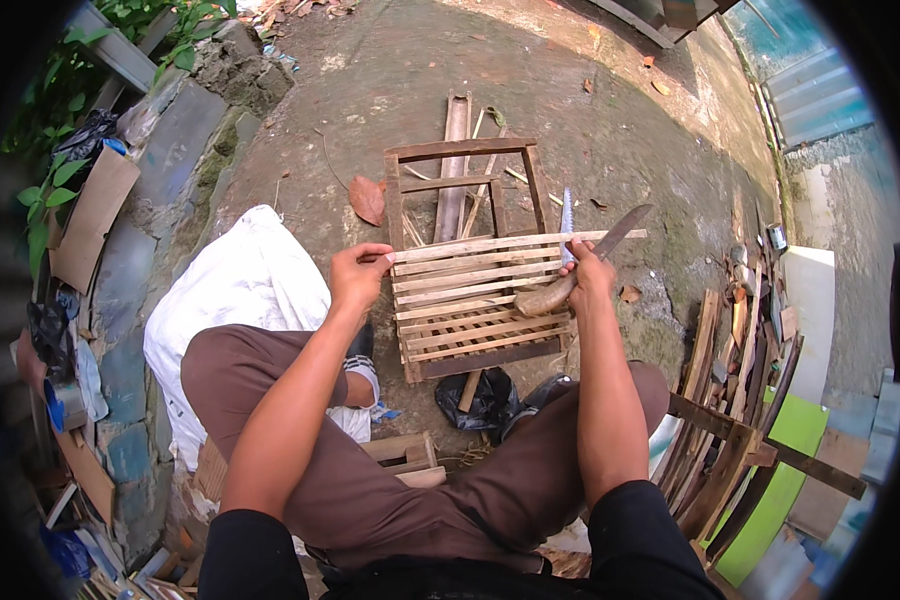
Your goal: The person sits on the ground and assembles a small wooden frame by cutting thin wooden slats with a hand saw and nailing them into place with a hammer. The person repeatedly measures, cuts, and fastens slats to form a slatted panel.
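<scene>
1. A wooden crate frame point(470, 265) stands on the dirt ground point(630, 120) just in front of the person's knees, with thin slats nailed across its near half and open bars on its far half.
2. The topmost slat point(500, 244) lies across the frame, its long axis running left to right, with the right end slightly farther away and sticking out past the frame's edge.
3. The left hand point(358, 272) is closed on the left end of that slat, fingers curled over it at the frame's left corner.
4. The right hand point(588, 272) is wrapped tight around the pale wooden handle of a big knife point(585, 262), near the slat's right end.
5. The knife's long axis slants: the handle points down and left toward the person, the dark blade up and right, away from them, and it crosses over the slat's right end.
6. A handsaw point(567, 222) rests beside the frame's right post, just left of the knife blade.
7. A white sack point(245, 285) sits by the left knee; a stack of scrap boards point(735, 400) leans to the right.
</scene>
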Available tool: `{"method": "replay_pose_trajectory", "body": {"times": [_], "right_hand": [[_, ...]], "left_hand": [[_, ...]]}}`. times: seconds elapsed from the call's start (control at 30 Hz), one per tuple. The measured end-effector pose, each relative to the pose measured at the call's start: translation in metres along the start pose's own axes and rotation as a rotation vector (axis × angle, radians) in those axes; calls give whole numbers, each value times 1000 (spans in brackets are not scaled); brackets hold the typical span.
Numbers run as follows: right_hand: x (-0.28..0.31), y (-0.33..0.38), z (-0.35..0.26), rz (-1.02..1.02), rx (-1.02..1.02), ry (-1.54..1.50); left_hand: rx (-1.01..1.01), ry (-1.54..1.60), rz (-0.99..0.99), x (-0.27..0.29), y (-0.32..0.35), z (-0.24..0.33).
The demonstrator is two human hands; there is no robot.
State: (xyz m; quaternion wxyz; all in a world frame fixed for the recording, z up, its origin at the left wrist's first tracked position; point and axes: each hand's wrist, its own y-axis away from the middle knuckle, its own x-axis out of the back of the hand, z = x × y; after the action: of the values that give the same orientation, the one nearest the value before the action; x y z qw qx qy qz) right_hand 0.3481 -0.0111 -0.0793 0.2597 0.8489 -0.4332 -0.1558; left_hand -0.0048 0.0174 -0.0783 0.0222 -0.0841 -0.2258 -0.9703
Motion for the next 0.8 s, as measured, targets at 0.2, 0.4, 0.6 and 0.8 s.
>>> {"method": "replay_pose_trajectory", "body": {"times": [0.2, 0.4, 0.6, 0.8], "right_hand": [[14, 5, 2, 89, 109, 100], [61, 6, -17, 170, 173, 155], [100, 10, -19, 248, 179, 149], [127, 16, -14, 207, 137, 274]], "left_hand": [[-30, -103, 0, 0, -2, 1], [-134, -190, 15, 1, 2, 6], [-149, -206, 0, 4, -1, 6], [-160, -266, 8, 2, -5, 2]]}}
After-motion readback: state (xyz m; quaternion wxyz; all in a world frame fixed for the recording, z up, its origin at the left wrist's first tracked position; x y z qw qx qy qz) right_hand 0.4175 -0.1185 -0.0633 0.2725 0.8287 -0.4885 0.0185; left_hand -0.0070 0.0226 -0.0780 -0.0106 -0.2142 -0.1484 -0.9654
